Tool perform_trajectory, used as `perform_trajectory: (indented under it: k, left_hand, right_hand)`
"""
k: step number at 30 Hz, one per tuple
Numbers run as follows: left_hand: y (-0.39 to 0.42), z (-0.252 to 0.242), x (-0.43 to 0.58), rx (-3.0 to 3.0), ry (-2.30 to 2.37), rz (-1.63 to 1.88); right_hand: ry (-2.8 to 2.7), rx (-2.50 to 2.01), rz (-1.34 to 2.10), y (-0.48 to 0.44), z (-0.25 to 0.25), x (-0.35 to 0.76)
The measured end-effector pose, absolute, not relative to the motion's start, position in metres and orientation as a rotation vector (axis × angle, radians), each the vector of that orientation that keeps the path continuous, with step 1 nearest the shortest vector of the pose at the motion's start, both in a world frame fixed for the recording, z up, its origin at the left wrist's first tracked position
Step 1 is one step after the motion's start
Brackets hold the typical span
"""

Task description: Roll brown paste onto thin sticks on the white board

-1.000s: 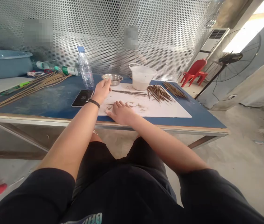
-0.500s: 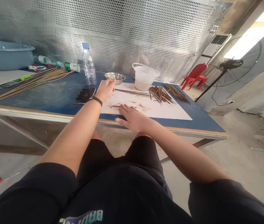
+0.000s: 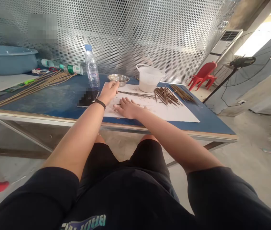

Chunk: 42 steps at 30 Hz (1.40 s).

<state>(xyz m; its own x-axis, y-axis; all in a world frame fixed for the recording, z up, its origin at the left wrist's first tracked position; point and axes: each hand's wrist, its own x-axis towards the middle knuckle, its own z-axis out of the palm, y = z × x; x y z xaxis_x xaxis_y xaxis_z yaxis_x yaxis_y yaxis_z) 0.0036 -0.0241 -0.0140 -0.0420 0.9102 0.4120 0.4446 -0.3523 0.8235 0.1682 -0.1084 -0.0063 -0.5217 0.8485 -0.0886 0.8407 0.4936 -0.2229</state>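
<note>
My left hand [image 3: 109, 92] rests at the far left edge of a white paper sheet [image 3: 173, 115], just in front of a small steel bowl [image 3: 118, 79]. Its fingers are loosely curled, and I cannot tell whether they hold a thin stick. My right hand [image 3: 127, 108] lies flat on the sheet with its fingers apart, beside a thin dark stick [image 3: 116, 104]. Thin sticks [image 3: 136, 94] lie to the right of my left hand. A crossed pile of dark sticks [image 3: 165, 95] and a second bundle [image 3: 182, 94] lie further right. Crumbs of debris dot the sheet.
A blue table top [image 3: 41, 99] holds a white plastic jug [image 3: 148, 78], a water bottle [image 3: 92, 72], a phone [image 3: 88, 97] and long cane strips [image 3: 37, 84]. A blue basin [image 3: 6, 60] stands far left. A perforated metal screen [image 3: 125, 32] stands behind the table.
My right hand has slid forward from the sheet's near edge, further onto the paper, and its fingers sit closer together. My left hand has barely moved.
</note>
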Motion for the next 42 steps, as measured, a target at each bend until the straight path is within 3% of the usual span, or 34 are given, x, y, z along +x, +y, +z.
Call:
perform_trajectory:
  k: [12, 23, 35, 42]
  left_hand:
    - [-0.016, -0.018, 0.0, 1.826, 1.404, 1.36]
    - [-0.019, -0.019, -0.002, 1.842, 1.388, 1.343]
    - [-0.018, -0.017, 0.002, 1.793, 1.421, 1.348]
    - [-0.03, -0.011, 0.002, 1.781, 1.471, 1.281]
  right_hand:
    - [-2.782, -1.297, 0.309, -0.191, -0.006, 0.204]
    - [-2.72, -1.512, 0.342, -0.115, 0.001, 0.174]
    - [-2.727, -1.344, 0.344, -0.183, -0.004, 0.209]
    - [-2.719, -1.577, 0.35, -0.109, -0.006, 0.181]
